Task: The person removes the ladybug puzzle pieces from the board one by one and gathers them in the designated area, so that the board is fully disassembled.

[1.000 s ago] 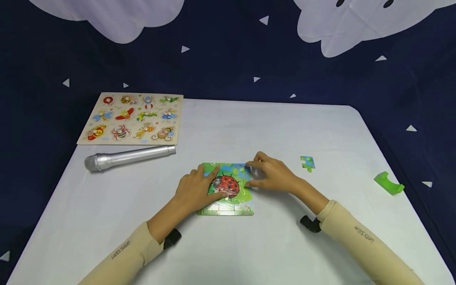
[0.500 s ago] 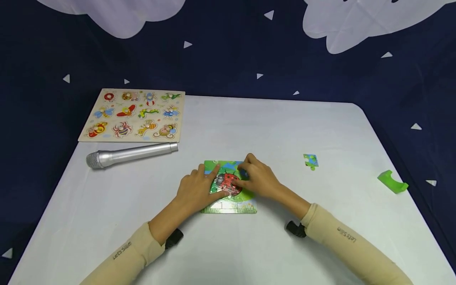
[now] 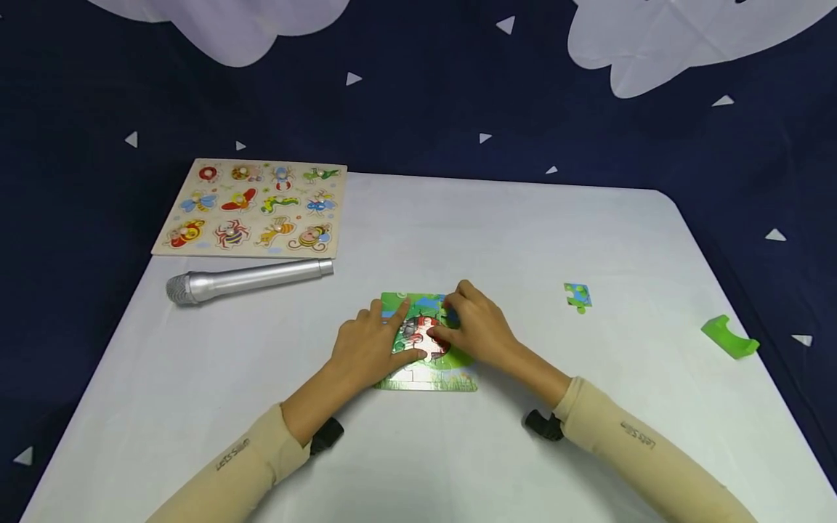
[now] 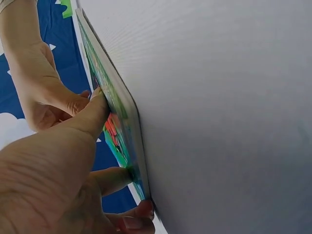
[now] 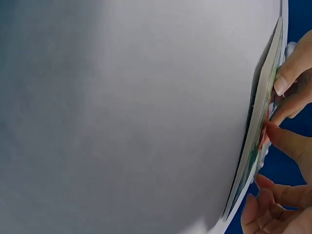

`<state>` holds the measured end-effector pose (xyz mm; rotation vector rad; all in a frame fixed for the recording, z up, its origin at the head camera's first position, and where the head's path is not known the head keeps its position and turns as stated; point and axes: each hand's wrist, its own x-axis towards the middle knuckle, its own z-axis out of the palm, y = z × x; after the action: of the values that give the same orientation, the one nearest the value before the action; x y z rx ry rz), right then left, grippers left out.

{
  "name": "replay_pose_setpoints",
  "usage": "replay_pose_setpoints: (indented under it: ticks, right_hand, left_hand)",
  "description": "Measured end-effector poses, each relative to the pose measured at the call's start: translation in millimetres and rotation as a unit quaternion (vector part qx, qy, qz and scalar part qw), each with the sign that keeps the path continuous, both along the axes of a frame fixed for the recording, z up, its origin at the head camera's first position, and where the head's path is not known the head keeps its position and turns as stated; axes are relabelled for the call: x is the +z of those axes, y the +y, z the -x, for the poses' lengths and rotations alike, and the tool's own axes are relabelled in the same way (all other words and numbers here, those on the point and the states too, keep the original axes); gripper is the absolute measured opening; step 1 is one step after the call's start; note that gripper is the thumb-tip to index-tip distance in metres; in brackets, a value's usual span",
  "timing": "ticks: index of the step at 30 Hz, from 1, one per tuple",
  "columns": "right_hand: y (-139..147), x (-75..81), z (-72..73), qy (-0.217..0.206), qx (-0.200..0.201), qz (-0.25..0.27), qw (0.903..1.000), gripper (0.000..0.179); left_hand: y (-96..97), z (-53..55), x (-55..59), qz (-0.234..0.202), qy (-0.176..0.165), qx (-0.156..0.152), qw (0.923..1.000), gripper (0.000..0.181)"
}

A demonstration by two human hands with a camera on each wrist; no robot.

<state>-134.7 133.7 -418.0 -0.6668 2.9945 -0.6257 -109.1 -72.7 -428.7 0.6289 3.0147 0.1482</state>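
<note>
Left hand spread over the puzzle, mid-table! And the right hand has swung in from the edge, thumb now on the ladybird, pinching or not, impossible to tell; loose piece still off right.

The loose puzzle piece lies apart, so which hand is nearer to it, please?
Right. The right hand is on the ladybug puzzle, left of the loose piece; the left hand is farther left, on the puzzle's left side.
</note>
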Motion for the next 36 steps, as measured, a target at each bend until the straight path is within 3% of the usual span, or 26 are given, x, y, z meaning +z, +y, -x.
replay_pose_setpoints:
  ticks: [7, 21, 30, 36]
  right_hand:
    - [-1.7, 0.3, -3.9, 0.039, -0.003, 0.009, 0.9992, 0.043]
    - [-2.7, -3.4, -3.0, 0.004, -0.011, 0.013, 0.9998, 0.037]
    - [0.1, -3.7, -0.8, 0.016, -0.002, 0.01, 0.9998, 0.044]
    - [1.5, -1.3, 5.0, -0.013, 0.016, 0.002, 0.9998, 0.051]
  left_hand:
    - [0.4, 0.2, -0.1, -0.01, 0.004, 0.0, 0.9999, 0.091]
    - [0.5, 3.9, 0.1, -0.01, 0.004, 0.007, 0.9999, 0.091]
    - [1.8, 4.0, 0.5, -0.01, 0.002, 0.009, 0.9999, 0.089]
    - [0.6, 4.0, -0.6, -0.017, 0.0, 0.01, 0.9998, 0.089]
